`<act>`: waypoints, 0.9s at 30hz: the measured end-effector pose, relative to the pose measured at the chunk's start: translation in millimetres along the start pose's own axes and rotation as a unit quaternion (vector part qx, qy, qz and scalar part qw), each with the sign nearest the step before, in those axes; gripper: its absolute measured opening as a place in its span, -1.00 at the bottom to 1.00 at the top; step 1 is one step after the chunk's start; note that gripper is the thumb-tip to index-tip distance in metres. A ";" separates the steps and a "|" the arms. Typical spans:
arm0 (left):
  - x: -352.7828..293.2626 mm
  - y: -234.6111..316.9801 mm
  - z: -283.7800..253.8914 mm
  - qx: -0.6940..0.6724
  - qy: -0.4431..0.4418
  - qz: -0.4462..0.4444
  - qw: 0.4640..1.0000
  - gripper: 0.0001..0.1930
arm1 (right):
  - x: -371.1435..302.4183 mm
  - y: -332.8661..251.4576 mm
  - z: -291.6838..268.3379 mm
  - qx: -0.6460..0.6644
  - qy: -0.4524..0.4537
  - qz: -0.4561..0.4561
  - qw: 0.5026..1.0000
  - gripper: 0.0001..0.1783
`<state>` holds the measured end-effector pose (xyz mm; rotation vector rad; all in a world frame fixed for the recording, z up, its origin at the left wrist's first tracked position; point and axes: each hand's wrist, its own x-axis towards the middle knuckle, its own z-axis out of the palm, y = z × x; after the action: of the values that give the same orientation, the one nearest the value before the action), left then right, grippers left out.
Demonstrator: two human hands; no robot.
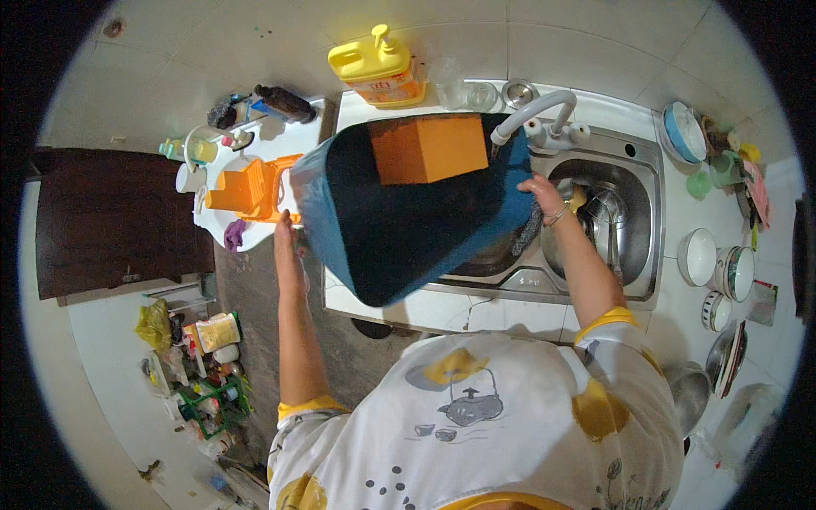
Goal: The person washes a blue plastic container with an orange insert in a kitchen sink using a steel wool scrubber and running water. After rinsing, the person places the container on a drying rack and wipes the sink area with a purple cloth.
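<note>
My right grip [544,195] clasps the blue bin [408,229] at three o'clock; my left grip [287,234] sits at nine, its closure I can't tell. An orange block [432,151] shows at twelve.

- Large dark-blue tapering bin [501,223]: smooth plastic, faint sheen.
- Orange angular box-shaped piece [429,150]: flat, matt faces.
- Silver rectangular sink [527,280]: glossy metal.
- White tiled surface [446,311]: smooth, glazed.
- Yellow handled jug [374,61]: shiny plastic.
</note>
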<state>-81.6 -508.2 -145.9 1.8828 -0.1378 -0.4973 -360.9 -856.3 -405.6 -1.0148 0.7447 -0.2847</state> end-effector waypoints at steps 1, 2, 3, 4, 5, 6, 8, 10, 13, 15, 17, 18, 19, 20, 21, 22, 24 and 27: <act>15.4 -8.4 -3.0 -0.048 -0.070 0.015 0.996 -0.34 | -3.2 -0.6 12.3 0.015 -0.001 0.018 1.000 -0.77; 17.8 -17.5 -7.9 -0.099 -0.038 -0.040 0.994 -0.33 | -3.4 -2.5 24.5 0.030 -0.002 0.037 0.999 -0.75; 10.3 -9.2 3.4 -0.149 -0.016 -0.097 0.984 -0.32 | 0.1 1.0 26.9 -0.076 0.000 -0.067 0.995 -0.71; 7.5 -9.2 2.9 -0.192 -0.066 -0.078 0.976 -0.33 | 2.6 8.8 31.5 -0.180 0.001 -0.163 0.970 -0.68; 5.6 -8.8 0.4 -0.234 -0.115 -0.059 0.964 -0.34 | 8.9 14.0 36.8 -0.247 -0.010 -0.173 0.953 -0.65; 1.2 -7.7 -2.3 -0.276 -0.160 -0.040 0.947 -0.36 | 13.8 18.5 44.0 -0.311 -0.023 -0.185 0.932 -0.62; -6.1 1.8 5.9 -0.178 -0.183 -0.003 0.967 -0.38 | 32.6 15.6 59.4 -0.360 -0.070 -0.046 0.929 -0.56; -21.4 25.8 27.1 -0.088 -0.175 -0.001 0.981 -0.43 | 50.9 35.2 62.9 -0.401 -0.081 -0.030 0.912 -0.50; -39.7 42.7 47.4 -0.012 -0.142 0.032 0.989 -0.45 | 52.1 39.2 77.9 -0.445 -0.064 -0.008 0.893 -0.45; -47.0 38.4 40.4 0.035 -0.180 0.079 0.980 -0.50 | 36.3 21.8 89.3 -0.469 -0.043 -0.003 0.882 -0.44; -64.3 43.3 46.7 0.110 -0.183 0.110 0.971 -0.51 | 24.1 4.7 93.4 -0.494 -0.025 -0.011 0.869 -0.43; -66.4 39.8 48.9 0.096 -0.186 0.132 0.969 -0.51 | 25.5 1.8 93.2 -0.503 -0.038 -0.013 0.863 -0.42; -67.7 42.7 51.1 0.134 -0.193 0.138 0.962 -0.52 | 28.3 -1.3 91.6 -0.512 -0.051 -0.015 0.857 -0.41; -71.5 48.2 55.8 0.172 -0.199 0.143 0.954 -0.52 | 31.0 -4.3 89.9 -0.522 -0.064 -0.017 0.851 -0.41; -74.6 53.8 60.1 0.209 -0.203 0.148 0.945 -0.53 | 32.0 -8.0 89.6 -0.524 -0.076 -0.006 0.848 -0.40; -72.4 55.7 59.4 0.205 -0.199 0.139 0.948 -0.54 | 32.1 -13.2 88.8 -0.527 -0.089 0.004 0.845 -0.40; -64.5 59.3 54.4 0.195 -0.191 0.122 0.954 -0.55 | 33.7 -19.2 88.1 -0.544 -0.101 0.016 0.833 -0.40; -53.1 60.0 48.4 0.141 -0.184 0.119 0.965 -0.56 | 41.3 -19.8 83.2 -0.557 -0.056 0.008 0.828 -0.43</act>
<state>-140.5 -554.7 -90.0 1.9957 -0.7057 -0.6832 -272.2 -833.6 -380.5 -2.1109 0.8030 0.2909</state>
